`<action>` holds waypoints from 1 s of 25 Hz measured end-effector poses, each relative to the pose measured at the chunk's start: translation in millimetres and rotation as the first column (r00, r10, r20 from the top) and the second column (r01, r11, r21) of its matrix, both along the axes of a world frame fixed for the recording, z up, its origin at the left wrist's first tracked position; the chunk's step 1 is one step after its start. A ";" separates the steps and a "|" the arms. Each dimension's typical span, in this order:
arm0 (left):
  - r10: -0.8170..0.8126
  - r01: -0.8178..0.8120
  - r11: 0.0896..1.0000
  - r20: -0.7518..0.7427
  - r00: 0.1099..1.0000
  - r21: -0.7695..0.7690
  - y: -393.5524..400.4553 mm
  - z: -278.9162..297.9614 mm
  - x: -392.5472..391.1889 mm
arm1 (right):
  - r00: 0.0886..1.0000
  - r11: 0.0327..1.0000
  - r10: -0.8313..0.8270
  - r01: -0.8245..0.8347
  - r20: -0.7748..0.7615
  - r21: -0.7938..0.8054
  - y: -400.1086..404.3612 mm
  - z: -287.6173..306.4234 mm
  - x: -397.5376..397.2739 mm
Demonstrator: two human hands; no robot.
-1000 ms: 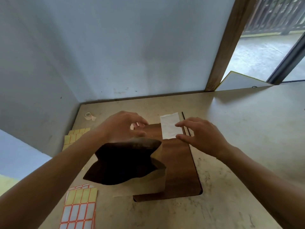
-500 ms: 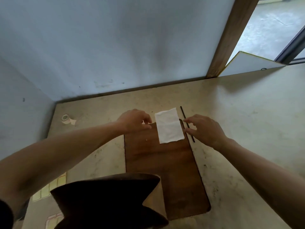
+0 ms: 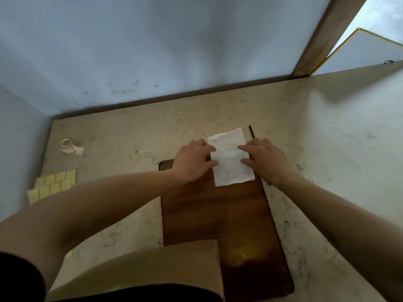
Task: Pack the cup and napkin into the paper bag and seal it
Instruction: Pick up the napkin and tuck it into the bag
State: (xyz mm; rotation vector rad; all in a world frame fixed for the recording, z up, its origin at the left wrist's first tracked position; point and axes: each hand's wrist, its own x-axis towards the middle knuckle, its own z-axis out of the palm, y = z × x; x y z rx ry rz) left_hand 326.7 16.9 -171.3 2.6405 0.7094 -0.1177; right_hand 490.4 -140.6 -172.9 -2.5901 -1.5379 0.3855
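Note:
A white napkin [image 3: 229, 158] lies flat at the far end of a brown wooden board [image 3: 218, 205]. My left hand [image 3: 193, 159] rests at the napkin's left edge, fingertips touching it. My right hand [image 3: 262, 159] presses on its right edge, fingers spread. A brown paper bag [image 3: 152, 271] stands at the bottom of the view, near my body, its dark mouth partly cut off by the frame edge. No cup is in view.
A thin black stick [image 3: 253, 135] lies to the right of the napkin, partly under my right hand. A tape roll [image 3: 66, 144] sits at the far left of the marble table [image 3: 327, 160]. Yellow label sheets [image 3: 54, 185] lie on the left. Walls close the back and left.
Both hands have closed in on the napkin and now touch its two side edges. The view has tilted, so the bag sits lower in the frame.

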 end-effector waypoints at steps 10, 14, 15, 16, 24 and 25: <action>0.051 -0.051 0.998 0.031 0.998 0.025 -3.6 -26.2 6.5 | 1.000 0.998 -0.004 0.003 0.015 0.068 4.0 -17.2 4.5; 0.059 -0.061 0.997 0.062 0.996 0.038 -2.5 -28.7 10.6 | 1.000 0.997 -0.014 0.015 -0.007 0.076 7.7 -18.0 4.6; 0.064 -0.066 0.997 0.070 0.996 0.031 -2.1 -28.8 10.9 | 1.000 0.997 -0.012 0.013 -0.004 0.078 8.8 -17.7 4.3; 0.066 -0.068 0.997 0.075 0.995 0.026 -1.9 -28.8 11.1 | 1.000 0.997 -0.009 0.009 0.002 0.080 9.5 -17.7 3.8; 0.044 -0.035 0.997 0.142 0.989 -0.064 4.4 -12.6 6.7 | 0.995 0.976 -0.063 0.078 -0.079 0.204 7.9 -6.3 -3.5; 0.033 -0.020 0.997 0.160 0.987 -0.081 5.9 -5.8 4.9 | 0.990 0.970 -0.077 0.102 -0.121 0.220 7.8 0.2 -4.7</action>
